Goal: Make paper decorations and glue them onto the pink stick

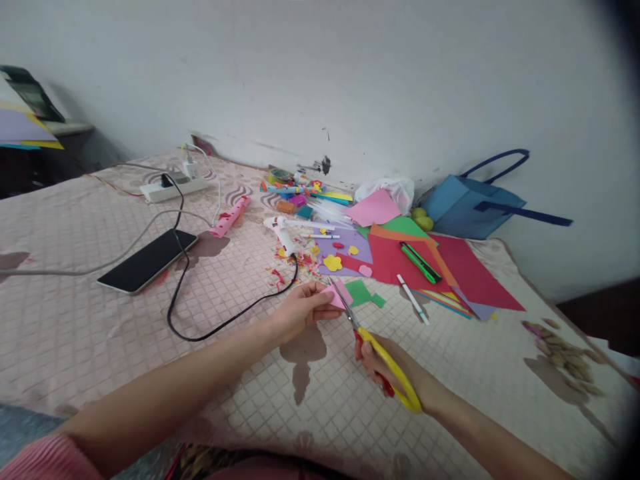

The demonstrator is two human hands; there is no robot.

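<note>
My left hand (311,305) pinches a small piece of pink paper (342,293) between thumb and fingers, above the near middle of the table. In my right hand (379,360) is a pair of scissors (393,367) with yellow and red handles. Their blades point up and left and lie across the pink paper; whether they have cut into it I cannot tell. Just beyond are green paper pieces (359,292), a yellow paper flower (333,263) and a small pink cutout (365,271).
A glue gun (281,235) trails a black cable to a power strip (175,189). A tablet (150,261) lies left. Coloured sheets (395,260) bear a green box cutter (420,262); beside them is a white marker (413,299). A blue bag (465,203) stands against the wall.
</note>
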